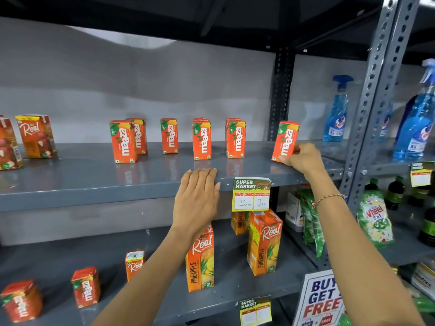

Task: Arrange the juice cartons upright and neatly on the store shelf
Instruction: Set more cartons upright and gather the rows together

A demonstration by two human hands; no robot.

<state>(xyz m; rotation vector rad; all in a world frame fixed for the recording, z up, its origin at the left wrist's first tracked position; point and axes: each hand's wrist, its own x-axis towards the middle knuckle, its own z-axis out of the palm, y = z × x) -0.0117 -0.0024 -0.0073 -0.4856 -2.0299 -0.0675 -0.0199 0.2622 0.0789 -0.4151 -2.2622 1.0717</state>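
Several small orange Maaza cartons stand upright in a row on the upper grey shelf (94,175). My right hand (303,158) grips the rightmost Maaza carton (285,141) at its lower right side; that carton leans slightly to the right. My left hand (196,198) lies flat, fingers together, on the shelf's front edge and holds nothing. Other Maaza cartons (202,140) (235,139) (169,135) (122,141) stand further left, some with a second carton behind them.
Two larger Real cartons (35,136) stand at the shelf's left end. A price tag (251,194) hangs from the shelf edge. The lower shelf holds Real pineapple cartons (264,243) and small cartons. A steel upright (372,102) and blue spray bottles (336,114) are to the right.
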